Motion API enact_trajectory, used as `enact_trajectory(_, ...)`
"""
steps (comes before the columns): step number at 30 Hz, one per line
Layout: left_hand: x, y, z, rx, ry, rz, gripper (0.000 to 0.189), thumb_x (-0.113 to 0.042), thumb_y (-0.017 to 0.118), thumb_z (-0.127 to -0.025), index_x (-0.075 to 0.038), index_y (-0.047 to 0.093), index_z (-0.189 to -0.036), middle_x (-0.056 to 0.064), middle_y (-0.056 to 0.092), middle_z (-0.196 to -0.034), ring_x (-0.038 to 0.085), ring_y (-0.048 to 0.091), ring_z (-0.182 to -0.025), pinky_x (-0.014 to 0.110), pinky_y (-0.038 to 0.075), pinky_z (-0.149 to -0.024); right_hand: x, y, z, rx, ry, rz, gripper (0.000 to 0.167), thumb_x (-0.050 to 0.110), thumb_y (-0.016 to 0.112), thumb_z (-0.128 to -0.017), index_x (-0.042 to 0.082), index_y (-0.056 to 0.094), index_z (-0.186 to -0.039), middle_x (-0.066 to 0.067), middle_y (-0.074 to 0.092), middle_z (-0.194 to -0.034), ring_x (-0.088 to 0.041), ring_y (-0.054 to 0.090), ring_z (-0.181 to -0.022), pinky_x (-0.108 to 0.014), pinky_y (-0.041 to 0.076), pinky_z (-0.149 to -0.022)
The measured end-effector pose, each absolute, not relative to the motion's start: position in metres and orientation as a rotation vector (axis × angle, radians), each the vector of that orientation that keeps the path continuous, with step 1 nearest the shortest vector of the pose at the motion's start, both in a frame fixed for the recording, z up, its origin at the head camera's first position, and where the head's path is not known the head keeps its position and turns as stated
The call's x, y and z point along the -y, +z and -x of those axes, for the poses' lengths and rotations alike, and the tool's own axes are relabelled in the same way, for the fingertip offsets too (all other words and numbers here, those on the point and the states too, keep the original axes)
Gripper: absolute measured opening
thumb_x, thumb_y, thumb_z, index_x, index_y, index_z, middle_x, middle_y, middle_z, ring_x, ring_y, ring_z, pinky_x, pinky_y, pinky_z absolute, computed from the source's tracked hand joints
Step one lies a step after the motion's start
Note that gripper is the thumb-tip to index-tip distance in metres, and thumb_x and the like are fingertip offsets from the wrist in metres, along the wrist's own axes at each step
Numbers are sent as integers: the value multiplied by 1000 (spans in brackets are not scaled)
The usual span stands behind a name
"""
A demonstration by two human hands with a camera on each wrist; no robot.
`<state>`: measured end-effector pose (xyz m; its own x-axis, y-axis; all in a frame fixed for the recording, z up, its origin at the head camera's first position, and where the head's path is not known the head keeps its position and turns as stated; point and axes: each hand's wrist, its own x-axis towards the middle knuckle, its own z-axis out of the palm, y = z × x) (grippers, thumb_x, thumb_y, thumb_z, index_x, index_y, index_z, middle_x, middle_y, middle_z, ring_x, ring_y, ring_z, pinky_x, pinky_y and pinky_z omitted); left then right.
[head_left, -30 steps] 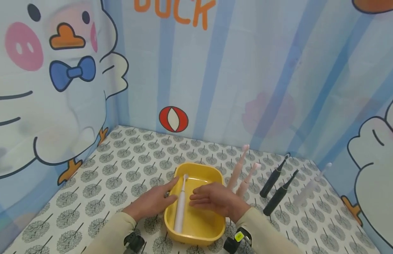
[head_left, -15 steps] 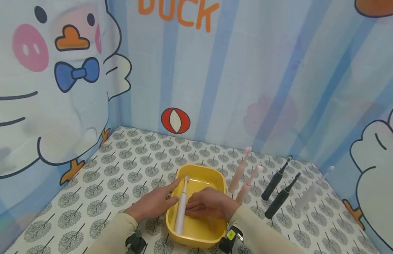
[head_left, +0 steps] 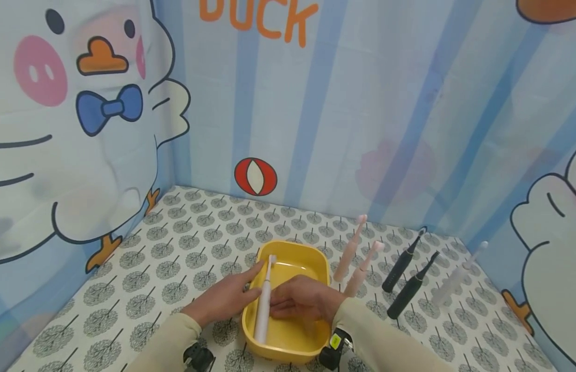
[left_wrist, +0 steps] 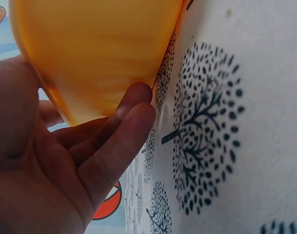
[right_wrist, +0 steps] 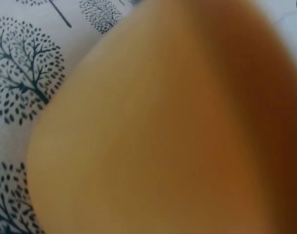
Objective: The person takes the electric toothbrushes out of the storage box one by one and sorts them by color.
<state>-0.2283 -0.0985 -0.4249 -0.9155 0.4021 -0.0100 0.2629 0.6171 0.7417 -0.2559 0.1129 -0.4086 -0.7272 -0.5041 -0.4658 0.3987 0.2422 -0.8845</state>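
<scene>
Two hands meet at the yellow rounded plastic tub (head_left: 288,338) in the head view: the left hand (head_left: 225,298) rests flat against its outer wall, while the right hand (head_left: 303,304), inside, pinches the white electric toothbrush (head_left: 263,302). Left wrist view shows relaxed fingers (left_wrist: 116,139) touching the tub's side; right wrist view is only blurred yellow, the hand's grip untellable there

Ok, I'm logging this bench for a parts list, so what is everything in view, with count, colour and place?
Yellow plastic tray: one, yellow, front middle of the cloth.
White electric toothbrush: one, white, lying lengthwise in the tray's left side.
Pink electric toothbrushes: two, pale pink, just right of the tray.
Black electric toothbrushes: two, black, right of the pink pair.
Clear toothbrush: one, translucent white, far right.
Tree-print tablecloth: one, white with grey trees, under everything.
Cartoon duck backdrop: blue stripes, behind and at the sides.
Left hand: fingers straight against the tray's left outer wall.
Right hand: inside the tray, fingertips at the white toothbrush; grip unclear.
</scene>
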Motion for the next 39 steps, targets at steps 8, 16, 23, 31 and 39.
enact_trajectory(8,98,-423,228,-2654,1177,-533,64,-33,51,-101,-25,20,-157,10,44,-147,15,55,-109,45,41,-99,-114,-410,257,-1782,-1534,146,29,9,58,-96,-10,64,-117,-20,69,-102,-25,67,-92,-40,53,-85)
enact_trajectory(16,98,-424,226,-2673,1181,-541,64,-33,51,-101,-25,20,-157,9,44,-147,15,56,-105,44,43,-96,-114,-410,256,-1736,-1549,131,31,10,54,-99,-11,59,-121,-21,68,-106,-29,66,-98,-42,52,-87)
enact_trajectory(23,98,-424,227,-2668,1192,-563,65,-33,50,-101,-25,19,-157,9,45,-146,11,58,-83,41,45,-87,-111,-412,254,-1743,-1561,142,31,8,56,-97,-11,58,-121,-22,67,-104,-31,66,-99,-42,53,-85)
enact_trajectory(31,99,-423,227,-2681,1177,-574,64,-33,50,-102,-24,20,-157,8,48,-143,13,59,-84,41,45,-86,-109,-413,252,-1786,-1555,173,25,6,57,-97,-10,61,-115,-21,67,-103,-32,66,-98,-42,54,-84)
enact_trajectory(39,98,-422,225,-2656,1198,-560,64,-32,49,-102,-25,19,-157,8,56,-131,14,55,-60,37,48,-76,-111,-412,252,-1809,-1582,187,25,5,57,-96,-11,61,-116,-21,67,-103,-34,66,-98,-43,54,-83)
